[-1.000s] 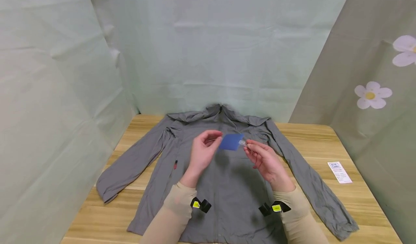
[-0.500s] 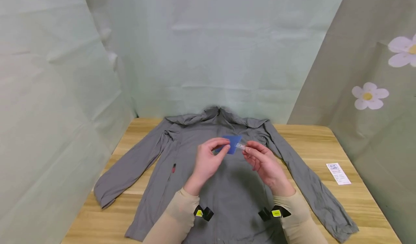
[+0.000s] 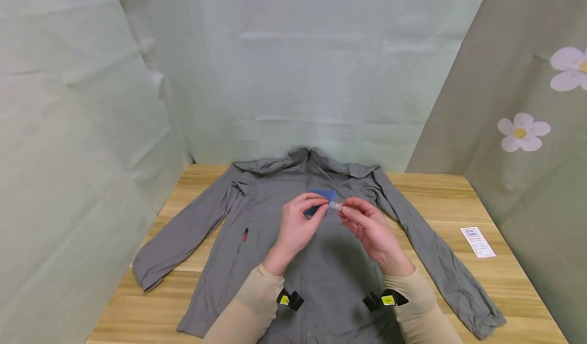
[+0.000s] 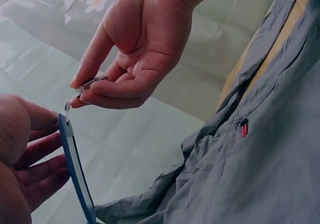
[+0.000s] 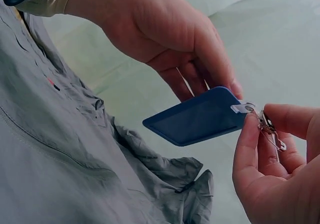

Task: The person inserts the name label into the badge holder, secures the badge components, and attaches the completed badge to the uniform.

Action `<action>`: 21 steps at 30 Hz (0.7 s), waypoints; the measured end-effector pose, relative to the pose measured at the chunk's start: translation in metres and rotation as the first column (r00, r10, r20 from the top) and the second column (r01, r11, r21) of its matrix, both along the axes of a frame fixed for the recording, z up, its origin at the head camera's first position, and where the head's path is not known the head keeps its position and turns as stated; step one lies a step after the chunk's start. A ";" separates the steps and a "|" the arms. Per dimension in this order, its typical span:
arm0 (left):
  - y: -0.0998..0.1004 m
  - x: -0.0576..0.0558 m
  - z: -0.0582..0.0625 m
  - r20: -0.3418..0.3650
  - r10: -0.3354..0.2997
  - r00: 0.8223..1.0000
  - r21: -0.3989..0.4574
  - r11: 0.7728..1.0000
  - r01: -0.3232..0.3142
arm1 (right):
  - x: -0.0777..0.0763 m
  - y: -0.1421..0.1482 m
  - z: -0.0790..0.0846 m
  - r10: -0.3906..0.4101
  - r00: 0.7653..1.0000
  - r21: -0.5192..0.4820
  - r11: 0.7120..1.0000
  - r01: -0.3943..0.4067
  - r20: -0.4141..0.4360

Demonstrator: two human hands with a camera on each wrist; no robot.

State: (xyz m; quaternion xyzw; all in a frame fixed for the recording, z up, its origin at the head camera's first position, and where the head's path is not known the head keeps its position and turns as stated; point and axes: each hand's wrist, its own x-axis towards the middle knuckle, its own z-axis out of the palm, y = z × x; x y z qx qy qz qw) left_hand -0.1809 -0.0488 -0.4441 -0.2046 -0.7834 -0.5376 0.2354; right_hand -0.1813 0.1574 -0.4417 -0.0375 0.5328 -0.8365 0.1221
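Note:
A blue badge holder (image 5: 195, 116) hangs above a grey jacket (image 3: 275, 242) spread on the table. My left hand (image 3: 295, 227) grips the holder near its strap end, covering part of it in the head view. A short clear strap (image 5: 242, 108) joins the holder to a metal clip with a safety pin (image 5: 270, 131). My right hand (image 3: 371, 232) pinches that clip between thumb and fingers. In the left wrist view the holder (image 4: 77, 171) stands edge-on against my left fingers, and my right hand (image 4: 147, 49) holds the clip (image 4: 90, 83) above it.
A white printed card (image 3: 478, 242) lies on the wooden table (image 3: 440, 201), right of the jacket's sleeve. Pale cloth walls (image 3: 293, 79) stand behind and at both sides. A small red zipper pull (image 3: 245, 235) shows on the jacket front.
My left hand has moved right, along the badge holder toward its strap end, and now covers more of it. My right hand has shifted slightly left, still pinching the clip.

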 end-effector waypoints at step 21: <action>0.001 -0.001 -0.004 -0.055 0.009 0.998 -0.053 0.999 -0.012 | 0.002 -0.006 -0.001 -0.058 0.997 0.091 0.994 0.063 -0.060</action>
